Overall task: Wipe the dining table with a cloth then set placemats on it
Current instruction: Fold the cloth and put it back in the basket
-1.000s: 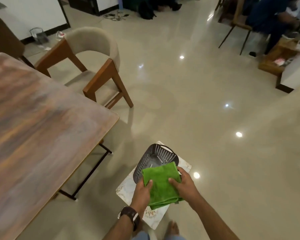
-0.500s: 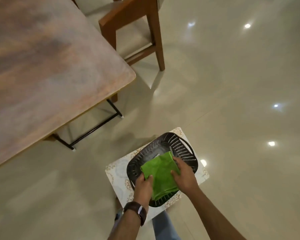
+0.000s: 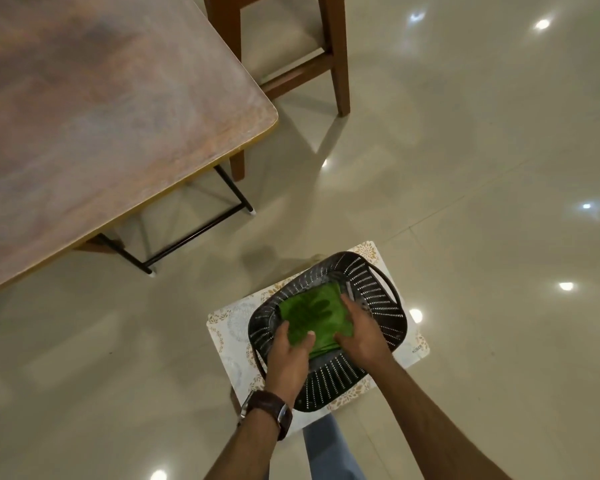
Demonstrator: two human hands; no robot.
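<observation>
Inside the basket (image 3: 378,292), both hands' grip holds the cloth (image 3: 309,310) by its edges.

A folded green cloth (image 3: 312,311) lies inside the black basket (image 3: 378,289), at five o'clock from the bare wooden dining table (image 3: 101,116).

Home dining room: wooden table (image 3: 101,116), chair (image 3: 291,53), tiled floor (image 3: 465,168).

Wooden chair (image 3: 329,60) far centre, legs on glossy beige tile floor (image 3: 465,168) dotted with ceiling-light reflections. Black slotted plastic basket (image 3: 371,292) near centre, sitting on a small white stool top with floral print (image 3: 229,344). Brown wristwatch (image 3: 271,408) near bottom. Blue trouser leg (image 3: 329,448) below the stool.
</observation>
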